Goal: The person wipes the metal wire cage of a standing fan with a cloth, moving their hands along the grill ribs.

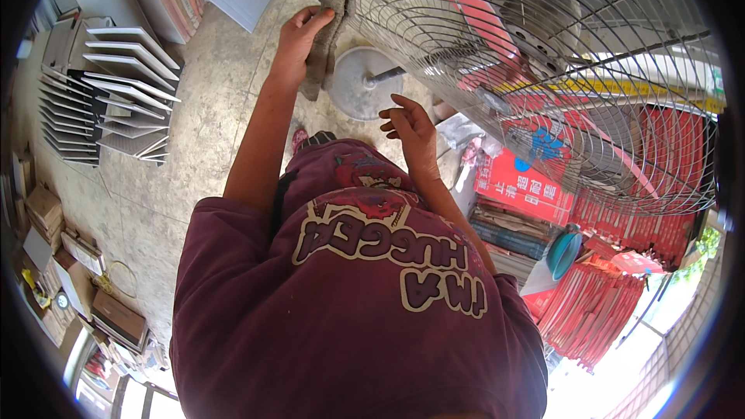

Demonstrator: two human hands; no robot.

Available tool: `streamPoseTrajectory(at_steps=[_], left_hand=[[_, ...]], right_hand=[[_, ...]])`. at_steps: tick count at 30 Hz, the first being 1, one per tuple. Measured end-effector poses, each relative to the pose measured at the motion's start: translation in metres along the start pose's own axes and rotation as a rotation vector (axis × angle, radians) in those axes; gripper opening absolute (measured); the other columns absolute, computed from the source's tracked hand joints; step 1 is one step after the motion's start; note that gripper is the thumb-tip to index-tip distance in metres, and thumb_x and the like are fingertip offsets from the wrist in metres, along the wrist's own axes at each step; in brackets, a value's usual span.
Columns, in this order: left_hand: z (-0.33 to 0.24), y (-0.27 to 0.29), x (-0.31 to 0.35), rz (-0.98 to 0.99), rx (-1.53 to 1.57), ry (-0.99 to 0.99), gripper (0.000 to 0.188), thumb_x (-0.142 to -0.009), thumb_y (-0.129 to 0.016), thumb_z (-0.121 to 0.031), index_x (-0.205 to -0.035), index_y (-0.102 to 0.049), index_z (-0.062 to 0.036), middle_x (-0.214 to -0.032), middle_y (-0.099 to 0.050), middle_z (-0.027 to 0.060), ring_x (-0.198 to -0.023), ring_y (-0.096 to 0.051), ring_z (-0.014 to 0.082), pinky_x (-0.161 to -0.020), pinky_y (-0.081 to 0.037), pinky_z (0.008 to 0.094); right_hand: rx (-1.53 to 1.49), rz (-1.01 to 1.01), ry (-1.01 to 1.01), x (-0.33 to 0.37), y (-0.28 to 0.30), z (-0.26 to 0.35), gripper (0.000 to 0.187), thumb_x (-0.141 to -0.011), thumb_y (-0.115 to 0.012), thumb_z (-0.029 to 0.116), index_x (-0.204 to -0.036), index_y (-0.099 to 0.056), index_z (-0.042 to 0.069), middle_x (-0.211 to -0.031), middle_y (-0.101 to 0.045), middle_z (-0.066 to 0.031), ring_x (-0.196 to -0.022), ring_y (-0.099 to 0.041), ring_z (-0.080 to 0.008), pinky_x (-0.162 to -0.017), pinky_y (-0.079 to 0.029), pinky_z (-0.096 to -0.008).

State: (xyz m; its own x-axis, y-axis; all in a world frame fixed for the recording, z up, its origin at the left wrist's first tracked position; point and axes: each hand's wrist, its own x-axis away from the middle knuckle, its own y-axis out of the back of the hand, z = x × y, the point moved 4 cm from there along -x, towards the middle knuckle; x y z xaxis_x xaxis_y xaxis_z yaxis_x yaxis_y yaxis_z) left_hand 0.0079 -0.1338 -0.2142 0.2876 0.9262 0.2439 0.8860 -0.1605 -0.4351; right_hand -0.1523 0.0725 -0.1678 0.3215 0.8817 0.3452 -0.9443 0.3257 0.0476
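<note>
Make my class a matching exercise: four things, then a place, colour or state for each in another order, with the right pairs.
1. Cloth
2. Right hand
3. Fan
4. Round base

A. flat on the floor
B. held in the left hand
C. has red blades
D. holding nothing

Pairs: 1-B, 2-D, 3-C, 4-A

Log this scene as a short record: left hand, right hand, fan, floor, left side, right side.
Left hand: pinching a grey cloth
Right hand: empty, fingers loosely curled
Fan: large, wire-guarded, ahead and to the right
Floor: round grey base with a post
Left side: light panels in rows
Right side: stacked red boxes
</note>
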Motion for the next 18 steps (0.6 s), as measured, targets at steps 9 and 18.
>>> streamPoseTrajectory(at_steps=[9,18], left_hand=[[0.068,0.001,-0.003,-0.051,-0.025,0.258,0.029,-0.076,-0.071,-0.027,-0.091,-0.066,-0.0022,-0.076,-0.061,0.0016,-0.068,-0.055,0.0111,-0.063,-0.044,0.0250],[0.001,-0.014,0.019,-0.065,-0.107,0.034,0.031,-0.076,-0.070,-0.025,-0.094,-0.063,-0.0001,-0.083,-0.059,0.0012,-0.074,-0.052,0.0091,-0.065,-0.040,0.0241]], right_hand=[[-0.009,-0.028,-0.015,0.004,0.007,-0.004,0.034,-0.089,-0.053,0.014,-0.120,-0.049,0.002,-0.094,-0.065,-0.0067,-0.074,-0.060,-0.0111,-0.065,-0.046,-0.0229],[0.008,-0.002,0.001,0.001,0.008,-0.003,0.034,-0.090,-0.052,0.015,-0.121,-0.049,0.001,-0.096,-0.065,-0.0092,-0.076,-0.061,-0.0124,-0.067,-0.048,-0.0238]])
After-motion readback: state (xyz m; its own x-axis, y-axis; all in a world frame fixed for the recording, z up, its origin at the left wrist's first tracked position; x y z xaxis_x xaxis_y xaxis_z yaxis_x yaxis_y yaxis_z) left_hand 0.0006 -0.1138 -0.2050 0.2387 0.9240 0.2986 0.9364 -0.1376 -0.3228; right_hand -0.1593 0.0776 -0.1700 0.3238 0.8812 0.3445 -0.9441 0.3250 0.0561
